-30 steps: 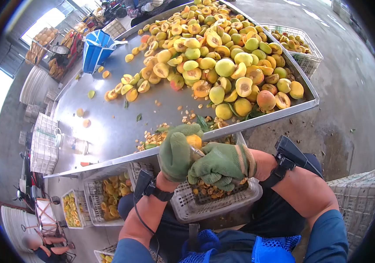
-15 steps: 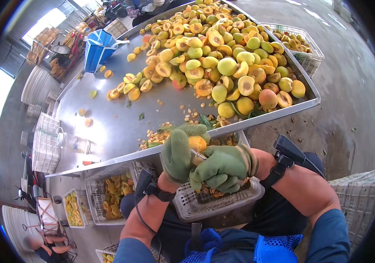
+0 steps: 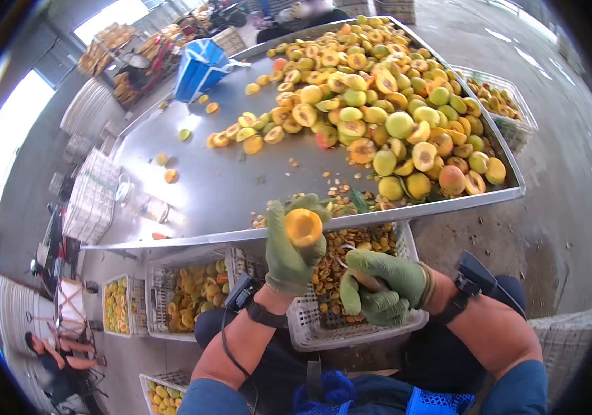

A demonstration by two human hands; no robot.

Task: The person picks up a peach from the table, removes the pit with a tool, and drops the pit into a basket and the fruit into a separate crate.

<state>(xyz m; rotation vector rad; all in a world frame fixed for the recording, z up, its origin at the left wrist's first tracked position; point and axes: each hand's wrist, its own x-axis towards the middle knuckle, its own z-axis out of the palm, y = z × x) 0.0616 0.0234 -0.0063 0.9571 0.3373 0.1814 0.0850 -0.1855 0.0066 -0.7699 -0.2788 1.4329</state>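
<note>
My left hand [image 3: 289, 249], in a green glove, grips a yellow peach half [image 3: 304, 227] at the table's near edge. The peach's hollowed face is turned toward me. In my right hand [image 3: 389, 280], also gloved in green, is a pitting tool [image 3: 365, 279] with a brown handle and a thin curved metal end, held apart from the peach. Below both hands, a white crate [image 3: 320, 337] contains peach pits and scraps. Loose pits and a leaf [image 3: 359, 200] lie along the table edge beyond my hands.
A metal table [image 3: 206, 187] with a raised rim bears a big heap of peaches [image 3: 379, 97], whole and halved. A blue bag [image 3: 198, 69] stands on its far left. Crates of peach halves [image 3: 195, 294] sit at lower left, and another crate [image 3: 517, 128] at right. A person [image 3: 64, 353] sits at far left.
My right hand has drawn the tool away from the peach, down and to the right. My left hand has turned the peach half so its hollow shows. The whole view has shifted slightly.
</note>
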